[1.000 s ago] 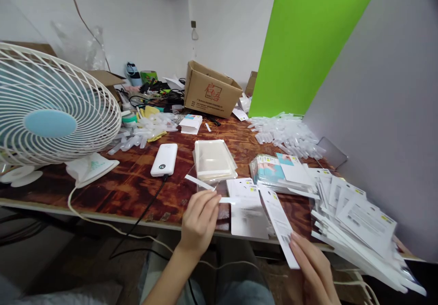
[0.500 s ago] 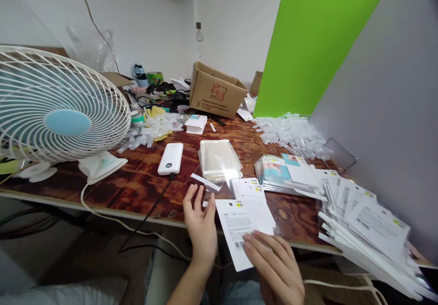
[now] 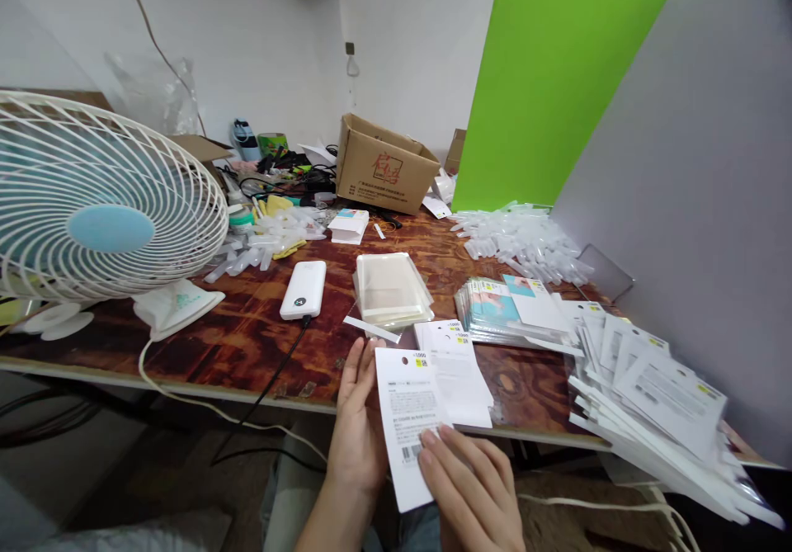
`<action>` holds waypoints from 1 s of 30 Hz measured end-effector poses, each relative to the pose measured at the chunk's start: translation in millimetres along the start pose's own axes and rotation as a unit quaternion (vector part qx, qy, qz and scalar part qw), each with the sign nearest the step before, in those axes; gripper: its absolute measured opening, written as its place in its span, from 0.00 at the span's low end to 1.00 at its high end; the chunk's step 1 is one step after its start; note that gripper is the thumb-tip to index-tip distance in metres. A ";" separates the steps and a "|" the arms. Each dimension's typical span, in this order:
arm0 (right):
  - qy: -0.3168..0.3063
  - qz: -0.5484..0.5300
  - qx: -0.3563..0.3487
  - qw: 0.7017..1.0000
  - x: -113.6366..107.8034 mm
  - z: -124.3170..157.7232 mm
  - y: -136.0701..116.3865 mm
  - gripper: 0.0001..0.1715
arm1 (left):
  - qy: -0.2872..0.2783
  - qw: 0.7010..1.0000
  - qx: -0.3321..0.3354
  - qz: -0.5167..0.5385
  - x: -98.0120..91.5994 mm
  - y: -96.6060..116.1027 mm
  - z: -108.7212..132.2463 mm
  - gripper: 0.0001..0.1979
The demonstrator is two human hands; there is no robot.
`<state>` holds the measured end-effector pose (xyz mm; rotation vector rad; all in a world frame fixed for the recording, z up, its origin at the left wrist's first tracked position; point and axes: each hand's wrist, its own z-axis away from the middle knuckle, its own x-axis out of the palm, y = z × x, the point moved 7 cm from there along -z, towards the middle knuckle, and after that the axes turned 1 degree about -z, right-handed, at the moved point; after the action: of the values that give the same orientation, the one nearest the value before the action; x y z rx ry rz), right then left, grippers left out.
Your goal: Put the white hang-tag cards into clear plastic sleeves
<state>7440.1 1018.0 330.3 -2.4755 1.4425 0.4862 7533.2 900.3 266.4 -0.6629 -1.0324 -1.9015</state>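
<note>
A white printed hang card (image 3: 408, 420) with a barcode and a punched hole is tilted upright in front of me. My right hand (image 3: 473, 482) grips it by its lower right part, fingers across its printed face, thumb hidden behind. My left hand (image 3: 359, 436) is palm up at the card's left edge, fingers stretched out and partly hidden behind it. Just beyond these fingertips lies a clear plastic sleeve with a white strip (image 3: 371, 329), against a stack of clear sleeves (image 3: 393, 284). Right behind the held card sits a pile of similar white cards (image 3: 464, 383).
A fan (image 3: 111, 222) and a white power bank (image 3: 303, 290) with a cable stand left. Filled card packs (image 3: 488, 313), loose cards (image 3: 674, 395) and a heap of translucent plastic pieces (image 3: 525, 242) lie right. A cardboard box (image 3: 384, 168) is at the back.
The card has moved left and turned more upright, up against my left hand. My right hand has moved left with it. The view has shifted slightly.
</note>
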 end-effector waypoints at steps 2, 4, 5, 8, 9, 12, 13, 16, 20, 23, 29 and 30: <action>0.003 0.011 -0.007 1.000 1.3 -1.3 -7.1 0.15 | -0.002 1.000 -0.013 0.012 2.4 2.5 2.9 0.16; 0.003 0.020 -0.012 1.000 2.1 -3.2 -11.6 0.16 | -0.004 1.000 -0.017 0.007 2.5 5.3 5.9 0.16; 0.007 0.021 -0.009 1.000 1.3 -4.4 -12.1 0.16 | -0.008 1.000 -0.009 -0.001 1.9 7.2 7.3 0.16; 0.033 0.004 0.016 0.999 -4.7 -9.0 -9.5 0.17 | -0.047 0.998 0.033 -0.039 2.0 13.6 10.1 0.16; 0.039 -0.005 0.023 0.999 -6.9 -10.7 -8.8 0.16 | -0.071 0.995 0.043 -0.048 3.9 14.9 10.6 0.15; 0.048 -0.029 0.038 0.998 -12.3 -15.0 -9.2 0.14 | -0.159 0.985 0.028 -0.065 16.8 15.3 11.8 0.15; 0.051 -0.034 0.038 0.997 -14.0 -15.6 -10.5 0.13 | -0.179 0.981 0.016 -0.072 21.7 15.4 12.2 0.20; 0.032 -0.038 0.024 0.998 -12.6 -14.0 -15.6 0.13 | -0.175 0.978 -0.017 -0.111 30.8 16.6 11.7 0.20; 0.024 -0.045 0.020 0.998 -9.2 -9.3 -12.9 0.16 | -0.150 0.976 -0.042 -0.151 37.0 15.9 11.3 0.20; 0.012 -0.058 -0.013 0.998 -7.9 -12.2 -9.8 0.16 | -0.200 0.971 -0.015 -0.133 44.9 14.5 14.3 0.19; -0.048 -0.050 -0.055 0.996 -9.6 -21.6 -1.8 0.15 | -0.287 0.944 0.003 -0.162 50.0 4.7 30.7 0.31; -0.054 -0.046 -0.058 0.996 -10.5 -21.9 -0.3 0.15 | -0.292 0.941 -0.005 -0.169 47.8 3.0 33.4 0.33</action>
<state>7439.2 1018.5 354.6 -2.5469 1.2877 0.6910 7513.8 907.5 320.9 -1.1602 -1.5909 -2.0469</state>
